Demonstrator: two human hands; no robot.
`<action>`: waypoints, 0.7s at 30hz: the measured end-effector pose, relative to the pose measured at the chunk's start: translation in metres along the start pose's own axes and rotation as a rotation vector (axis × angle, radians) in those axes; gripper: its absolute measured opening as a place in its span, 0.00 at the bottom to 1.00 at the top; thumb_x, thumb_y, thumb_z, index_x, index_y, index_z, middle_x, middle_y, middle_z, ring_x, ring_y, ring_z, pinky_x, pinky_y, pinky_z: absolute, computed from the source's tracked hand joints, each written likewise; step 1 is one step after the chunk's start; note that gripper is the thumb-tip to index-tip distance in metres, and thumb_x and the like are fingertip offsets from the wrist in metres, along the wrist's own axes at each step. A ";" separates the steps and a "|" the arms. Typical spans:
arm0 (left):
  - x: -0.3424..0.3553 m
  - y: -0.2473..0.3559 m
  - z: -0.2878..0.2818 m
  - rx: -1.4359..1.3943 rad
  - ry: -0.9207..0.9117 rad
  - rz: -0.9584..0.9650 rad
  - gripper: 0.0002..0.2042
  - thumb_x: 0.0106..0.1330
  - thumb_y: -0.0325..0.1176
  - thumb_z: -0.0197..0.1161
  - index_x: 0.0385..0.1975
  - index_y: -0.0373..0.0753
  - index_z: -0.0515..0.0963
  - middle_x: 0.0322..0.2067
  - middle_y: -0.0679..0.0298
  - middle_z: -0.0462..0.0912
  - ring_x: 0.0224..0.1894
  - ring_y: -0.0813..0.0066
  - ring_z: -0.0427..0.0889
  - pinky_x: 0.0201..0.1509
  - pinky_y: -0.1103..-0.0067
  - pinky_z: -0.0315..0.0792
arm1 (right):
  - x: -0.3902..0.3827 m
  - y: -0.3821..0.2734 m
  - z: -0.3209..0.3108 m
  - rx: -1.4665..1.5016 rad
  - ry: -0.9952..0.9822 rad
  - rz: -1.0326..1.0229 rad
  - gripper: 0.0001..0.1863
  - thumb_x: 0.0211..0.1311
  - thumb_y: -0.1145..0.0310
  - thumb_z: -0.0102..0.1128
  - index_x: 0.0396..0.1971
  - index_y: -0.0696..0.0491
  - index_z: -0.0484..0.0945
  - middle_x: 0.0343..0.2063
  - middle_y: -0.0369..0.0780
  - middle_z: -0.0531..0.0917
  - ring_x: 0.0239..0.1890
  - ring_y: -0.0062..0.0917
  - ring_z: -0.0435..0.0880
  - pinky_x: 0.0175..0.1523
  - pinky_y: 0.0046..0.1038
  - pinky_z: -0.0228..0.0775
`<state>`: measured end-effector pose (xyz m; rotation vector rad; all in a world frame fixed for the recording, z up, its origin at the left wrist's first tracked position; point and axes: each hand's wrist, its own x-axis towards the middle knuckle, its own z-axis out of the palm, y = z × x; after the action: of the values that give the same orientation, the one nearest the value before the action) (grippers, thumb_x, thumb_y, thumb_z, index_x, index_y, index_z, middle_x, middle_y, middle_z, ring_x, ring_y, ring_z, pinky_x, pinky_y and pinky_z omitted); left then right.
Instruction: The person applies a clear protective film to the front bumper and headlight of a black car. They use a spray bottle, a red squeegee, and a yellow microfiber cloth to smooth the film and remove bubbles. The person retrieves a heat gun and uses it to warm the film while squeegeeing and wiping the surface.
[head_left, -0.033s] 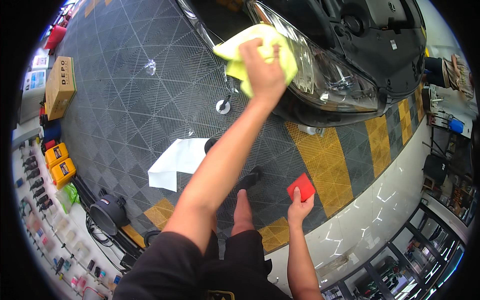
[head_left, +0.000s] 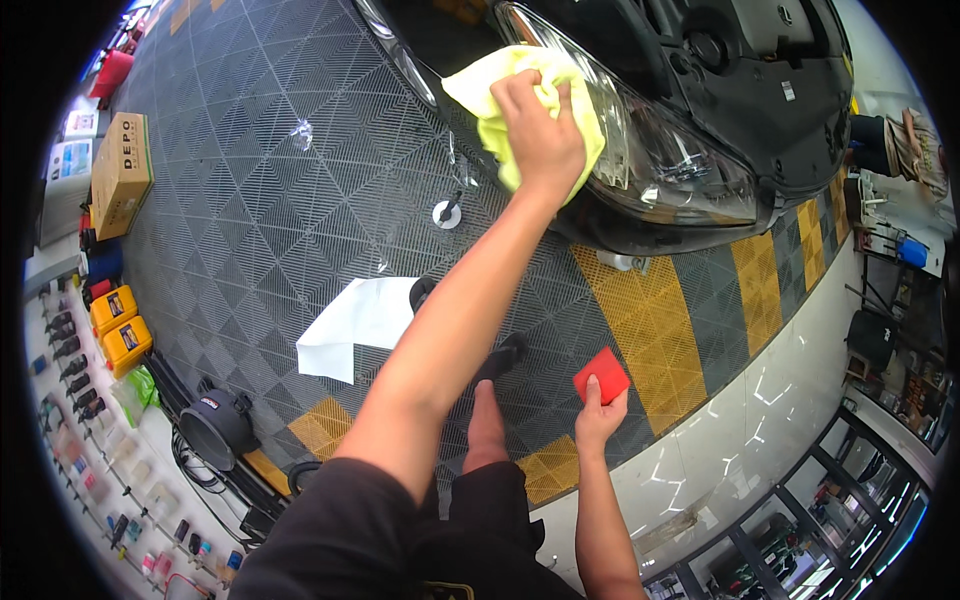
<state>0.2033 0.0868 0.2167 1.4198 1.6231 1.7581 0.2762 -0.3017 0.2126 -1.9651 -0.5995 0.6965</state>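
My left hand (head_left: 545,140) is bunched around a bright yellow cloth (head_left: 478,85) and presses it against the front of a black car (head_left: 640,235), beside the inner edge of its clear headlight (head_left: 690,165). Fingers and thumb gather folds of the cloth between them. Lower and to the right, my right hand (head_left: 598,420) pinches a flat red square piece (head_left: 605,375), its thumb on top. That red piece is held over the floor, apart from the car.
On the grey and yellow tile floor lie a white sheet (head_left: 350,330) and a white round object with a dark handle (head_left: 447,213). A cardboard box (head_left: 122,175), yellow canisters (head_left: 127,345) and a black vacuum-like machine (head_left: 218,425) line the left. Another person (head_left: 895,148) stands far right.
My left hand and the yellow cloth have shifted slightly to the right along the car's front. My right hand and the red piece have hardly moved.
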 end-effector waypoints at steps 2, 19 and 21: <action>0.020 -0.016 0.019 0.029 0.132 -0.124 0.17 0.76 0.37 0.56 0.51 0.27 0.65 0.49 0.43 0.69 0.54 0.39 0.71 0.59 0.56 0.66 | -0.001 -0.003 0.002 0.033 -0.018 0.017 0.10 0.70 0.71 0.65 0.44 0.62 0.78 0.37 0.39 0.85 0.38 0.20 0.81 0.46 0.26 0.75; -0.053 -0.118 -0.329 0.324 -0.190 -0.469 0.12 0.77 0.33 0.55 0.50 0.30 0.70 0.44 0.54 0.78 0.47 0.64 0.78 0.56 0.70 0.71 | 0.186 -0.184 0.228 -0.687 0.018 -1.022 0.17 0.58 0.71 0.64 0.47 0.52 0.75 0.35 0.41 0.75 0.36 0.39 0.81 0.40 0.41 0.68; -0.106 -0.085 -0.363 0.352 -0.211 -0.711 0.11 0.78 0.33 0.54 0.49 0.31 0.70 0.42 0.55 0.77 0.46 0.67 0.76 0.55 0.71 0.71 | 0.193 -0.170 0.245 -0.798 0.075 -1.075 0.20 0.52 0.70 0.66 0.46 0.50 0.74 0.35 0.39 0.74 0.36 0.34 0.79 0.40 0.38 0.62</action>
<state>-0.0820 -0.1684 0.1551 0.9220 2.0395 0.9278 0.2261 0.0494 0.2211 -1.9044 -1.8780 -0.3554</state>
